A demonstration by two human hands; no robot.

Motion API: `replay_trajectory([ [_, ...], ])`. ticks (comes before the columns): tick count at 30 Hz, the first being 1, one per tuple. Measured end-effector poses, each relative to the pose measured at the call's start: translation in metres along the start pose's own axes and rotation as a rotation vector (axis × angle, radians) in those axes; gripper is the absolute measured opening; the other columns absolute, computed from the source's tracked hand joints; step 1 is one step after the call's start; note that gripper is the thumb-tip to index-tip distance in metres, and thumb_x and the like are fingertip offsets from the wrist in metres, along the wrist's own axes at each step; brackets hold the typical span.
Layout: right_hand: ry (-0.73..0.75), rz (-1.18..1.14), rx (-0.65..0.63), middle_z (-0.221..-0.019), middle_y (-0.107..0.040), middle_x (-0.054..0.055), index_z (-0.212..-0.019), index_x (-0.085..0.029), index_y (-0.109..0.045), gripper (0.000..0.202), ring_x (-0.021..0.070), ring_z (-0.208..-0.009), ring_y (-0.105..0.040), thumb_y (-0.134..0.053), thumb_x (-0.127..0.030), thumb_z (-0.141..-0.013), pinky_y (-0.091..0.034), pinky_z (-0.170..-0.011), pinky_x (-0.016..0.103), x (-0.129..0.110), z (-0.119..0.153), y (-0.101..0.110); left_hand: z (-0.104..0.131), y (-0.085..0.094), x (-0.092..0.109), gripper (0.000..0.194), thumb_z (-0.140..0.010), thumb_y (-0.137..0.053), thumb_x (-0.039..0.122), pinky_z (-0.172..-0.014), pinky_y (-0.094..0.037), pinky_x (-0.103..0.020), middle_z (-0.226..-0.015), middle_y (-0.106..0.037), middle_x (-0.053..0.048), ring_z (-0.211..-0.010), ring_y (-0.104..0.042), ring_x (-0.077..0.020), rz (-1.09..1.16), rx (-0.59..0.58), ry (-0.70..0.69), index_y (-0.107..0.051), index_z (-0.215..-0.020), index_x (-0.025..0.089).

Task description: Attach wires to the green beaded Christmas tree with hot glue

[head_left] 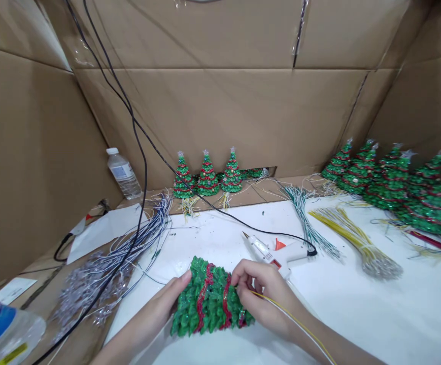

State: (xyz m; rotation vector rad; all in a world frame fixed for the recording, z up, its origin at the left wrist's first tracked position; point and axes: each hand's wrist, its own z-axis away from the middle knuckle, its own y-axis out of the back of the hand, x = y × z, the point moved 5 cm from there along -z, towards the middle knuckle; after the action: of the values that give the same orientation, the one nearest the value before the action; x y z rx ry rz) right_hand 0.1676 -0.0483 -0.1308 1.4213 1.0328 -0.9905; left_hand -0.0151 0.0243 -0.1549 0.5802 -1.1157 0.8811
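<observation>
A green tree piece [214,299] with red garland bands lies on its side at the bottom centre. My left hand [169,299] is closed on its left end, the thumb on the upper edge. At its right end my right hand [262,289] pinches a yellow and white wire [294,320], which trails down across the forearm. The wire's tip is hidden by the fingers, close to the tree's surface. Just beyond my right hand lies a white glue gun [286,253] with a black cord.
Three small trees [207,177] stand at the back; more trees [391,177] stand at the right. Wire bundles lie to the left [129,253], in green [306,215] and in yellow [361,243]. Bottles stand at back left [125,175] and lower left [7,329]. Black cables [136,121] hang across.
</observation>
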Motion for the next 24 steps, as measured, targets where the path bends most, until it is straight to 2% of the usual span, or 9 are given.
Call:
replay_trajectory([
  [3, 0.005, 0.002, 0.004, -0.057, -0.043, -0.007, -0.076, -0.02, -0.056, 0.017, 0.0081, -0.051, -0.037, -0.048, -0.008, -0.066, -0.028, -0.049, 0.022, -0.001, 0.0, 0.0, 0.001, -0.004, 0.002, 0.041, -0.074, -0.068, 0.051, -0.097, -0.045, -0.036, -0.088, -0.076, -0.006, -0.107, -0.062, -0.0287, 0.013, -0.031, 0.011, -0.073, -0.098, 0.018],
  [5, 0.002, -0.025, 0.013, -0.055, -0.04, -0.008, -0.075, -0.02, -0.056, 0.016, 0.0078, -0.05, -0.036, -0.049, -0.009, -0.066, -0.028, -0.049, 0.022, 0.0, 0.0, 0.0, 0.002, -0.007, 0.004, 0.048, -0.072, -0.068, 0.056, -0.097, -0.045, -0.037, -0.088, -0.076, -0.006, -0.107, -0.062, -0.0293, 0.029, -0.047, 0.027, -0.073, -0.101, 0.018],
  [8, -0.04, -0.102, 0.012, -0.056, -0.043, -0.007, -0.073, -0.019, -0.054, 0.013, 0.0078, -0.052, -0.037, -0.051, -0.01, -0.065, -0.029, -0.049, 0.021, 0.0, 0.0, 0.001, 0.004, -0.008, 0.005, 0.059, -0.068, -0.067, 0.064, -0.095, -0.046, -0.04, -0.09, -0.076, -0.006, -0.106, -0.062, -0.0309, 0.043, -0.077, 0.063, -0.071, -0.106, 0.019],
  [13, -0.074, -0.151, 0.03, -0.057, -0.043, -0.006, -0.068, -0.02, -0.05, 0.011, 0.0082, -0.054, -0.038, -0.046, -0.011, -0.063, -0.029, -0.05, 0.021, -0.003, 0.0, 0.006, 0.005, -0.009, 0.003, 0.066, -0.065, -0.065, 0.072, -0.096, -0.046, -0.042, -0.092, -0.076, -0.007, -0.108, -0.061, -0.0325, 0.028, -0.183, 0.099, -0.073, -0.104, 0.019],
  [18, -0.073, -0.172, 0.036, -0.056, -0.043, -0.007, -0.068, -0.02, -0.05, 0.013, 0.0084, -0.052, -0.037, -0.046, -0.012, -0.059, -0.027, -0.049, 0.022, -0.001, 0.0, 0.007, 0.002, 0.0, -0.004, 0.052, -0.074, -0.061, 0.065, -0.1, -0.044, -0.039, -0.091, -0.076, -0.006, -0.111, -0.059, -0.0298, 0.012, -0.184, 0.086, -0.074, -0.099, 0.021],
  [24, -0.083, -0.221, 0.032, -0.056, -0.045, -0.007, -0.07, -0.02, -0.051, 0.014, 0.0089, -0.053, -0.041, -0.047, -0.013, -0.058, -0.028, -0.05, 0.022, 0.004, -0.003, 0.005, -0.001, 0.009, -0.006, 0.035, -0.073, -0.068, 0.051, -0.096, -0.047, -0.034, -0.092, -0.075, -0.005, -0.109, -0.059, -0.0301, -0.078, -0.045, 0.019, -0.075, -0.087, 0.02],
])
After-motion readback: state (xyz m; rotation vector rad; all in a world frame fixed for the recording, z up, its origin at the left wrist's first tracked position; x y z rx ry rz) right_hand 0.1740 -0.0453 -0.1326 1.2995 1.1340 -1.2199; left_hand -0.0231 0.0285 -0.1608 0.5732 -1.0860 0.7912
